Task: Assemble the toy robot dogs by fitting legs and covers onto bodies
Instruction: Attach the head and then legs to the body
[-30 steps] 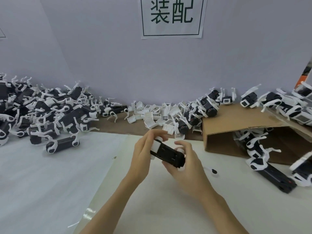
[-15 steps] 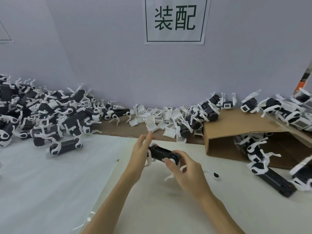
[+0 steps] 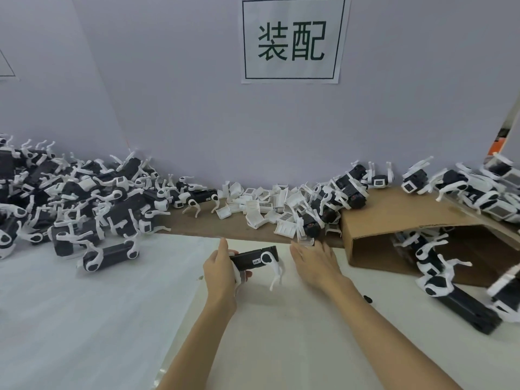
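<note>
Two bare hands are over the white worktop. The left hand has its grip curled tight around one end of a black toy dog body with a white leg hanging from the other end. The right hand is flat with fingers apart, holding nothing, beside the body and just in front of the pile of white covers.
</note>
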Motion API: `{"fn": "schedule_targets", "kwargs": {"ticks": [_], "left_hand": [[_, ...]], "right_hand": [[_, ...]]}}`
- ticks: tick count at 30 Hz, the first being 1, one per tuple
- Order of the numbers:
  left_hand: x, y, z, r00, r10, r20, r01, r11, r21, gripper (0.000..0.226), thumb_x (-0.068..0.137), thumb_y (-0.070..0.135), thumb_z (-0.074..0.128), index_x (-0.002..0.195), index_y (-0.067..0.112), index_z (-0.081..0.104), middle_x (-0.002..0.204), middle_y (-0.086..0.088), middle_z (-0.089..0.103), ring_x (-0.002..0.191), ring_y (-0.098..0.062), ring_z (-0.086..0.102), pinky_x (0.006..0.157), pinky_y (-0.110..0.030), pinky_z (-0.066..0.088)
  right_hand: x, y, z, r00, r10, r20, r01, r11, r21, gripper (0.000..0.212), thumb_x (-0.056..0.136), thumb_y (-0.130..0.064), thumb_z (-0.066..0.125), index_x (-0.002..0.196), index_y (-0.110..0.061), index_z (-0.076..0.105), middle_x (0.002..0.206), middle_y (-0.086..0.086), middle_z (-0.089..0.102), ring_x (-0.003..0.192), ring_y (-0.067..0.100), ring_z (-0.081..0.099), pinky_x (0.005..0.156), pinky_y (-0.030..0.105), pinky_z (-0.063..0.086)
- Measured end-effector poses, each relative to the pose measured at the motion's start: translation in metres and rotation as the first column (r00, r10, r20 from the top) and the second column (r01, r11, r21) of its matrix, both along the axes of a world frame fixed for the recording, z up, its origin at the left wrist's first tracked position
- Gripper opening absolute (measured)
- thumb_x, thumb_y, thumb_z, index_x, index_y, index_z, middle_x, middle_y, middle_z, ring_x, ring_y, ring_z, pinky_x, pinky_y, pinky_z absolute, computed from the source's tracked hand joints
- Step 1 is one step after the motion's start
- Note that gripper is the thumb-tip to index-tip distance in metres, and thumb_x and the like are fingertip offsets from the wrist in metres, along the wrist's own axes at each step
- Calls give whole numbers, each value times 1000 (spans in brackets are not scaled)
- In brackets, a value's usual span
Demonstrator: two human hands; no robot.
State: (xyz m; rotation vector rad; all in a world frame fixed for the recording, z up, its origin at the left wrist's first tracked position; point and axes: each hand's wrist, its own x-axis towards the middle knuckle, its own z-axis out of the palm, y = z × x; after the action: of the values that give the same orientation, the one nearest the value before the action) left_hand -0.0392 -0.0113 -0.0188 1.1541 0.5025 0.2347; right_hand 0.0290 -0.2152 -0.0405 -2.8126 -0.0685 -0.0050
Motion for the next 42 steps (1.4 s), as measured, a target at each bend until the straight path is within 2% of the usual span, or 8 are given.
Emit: {"fn": "schedule_targets", "kwargs": {"ticks": [8, 12, 19, 24, 29, 35, 38, 42], "left_hand": [[1, 2, 3, 1000, -15, -22, 15, 1000, -22, 38, 110, 37, 52, 90, 6, 59, 88, -24, 66, 66, -34, 60, 31, -20, 38], [2, 1, 2, 999, -31, -16, 30, 999, -26, 34, 109, 33, 54, 88, 7, 59, 89, -23, 66, 74, -38, 61, 37, -20, 43], [-2, -12, 0, 995, -98, 15, 97, 994, 48, 34, 110, 30, 54, 86, 6, 58, 88, -23, 66, 68, -36, 64, 43, -26, 49], [-9, -21, 0, 989, -146, 39, 133, 964, 229, 31, 108, 26, 56, 84, 6, 61, 87, -18, 63, 71, -33, 63, 44, -26, 49], [-10, -17, 3, 986, -154, 66, 122, 928, 352, 30, 105, 23, 56, 82, 7, 64, 85, -16, 62, 69, -32, 63, 48, -27, 49], [-8, -14, 3, 988, -137, 67, 104, 927, 360, 31, 105, 24, 56, 80, 8, 63, 84, -18, 62, 63, -31, 61, 50, -29, 49], [-8, -12, 4, 990, -117, 79, 85, 938, 336, 31, 105, 23, 56, 79, 8, 62, 86, -18, 62, 68, -30, 62, 51, -28, 50], [-9, -9, 8, 990, -84, 110, 47, 953, 299, 31, 106, 22, 55, 80, 6, 60, 86, -21, 60, 66, -32, 59, 47, -26, 48]], "right_hand": [[-16, 2, -7, 918, 1, 396, 41, 994, -98, 33, 106, -31, 45, 138, -35, 52, 115, 8, 54, 111, 29, 49, 96, 37, 40], [-42, -7, 5, 833, -12, 553, -111, 976, 187, 29, 98, -26, 67, 122, -28, 51, 94, 2, 49, 93, 27, 52, 80, 34, 40], [-87, -32, 18, 959, -93, 268, -164, 591, 790, 35, 91, -33, 78, 108, -42, 48, 68, 6, 47, 61, 17, 47, 64, 34, 44], [-94, -41, 6, 979, 3, 205, -116, 832, 542, 12, 95, -31, 73, 99, -33, 62, 56, -8, 46, 52, 5, 47, 50, 16, 36], [-89, -47, 2, 971, -51, 234, -53, 908, 416, 5, 99, -27, 66, 100, -31, 63, 62, -7, 58, 62, 6, 57, 56, 23, 42], [-87, -50, -5, 947, 223, 233, -286, 915, 286, 54, 96, -28, 72, 146, -30, 53, 135, -14, 54, 126, 6, 47, 108, 27, 39], [-87, -45, -5, 944, 206, 257, -277, 917, 286, 44, 93, -32, 77, 135, -27, 64, 127, -13, 61, 119, 6, 55, 106, 24, 40], [-91, -46, 9, 959, 63, 277, -231, 741, 631, 36, 95, -28, 75, 129, -34, 65, 113, -14, 65, 101, 0, 63, 85, 14, 49]]}}
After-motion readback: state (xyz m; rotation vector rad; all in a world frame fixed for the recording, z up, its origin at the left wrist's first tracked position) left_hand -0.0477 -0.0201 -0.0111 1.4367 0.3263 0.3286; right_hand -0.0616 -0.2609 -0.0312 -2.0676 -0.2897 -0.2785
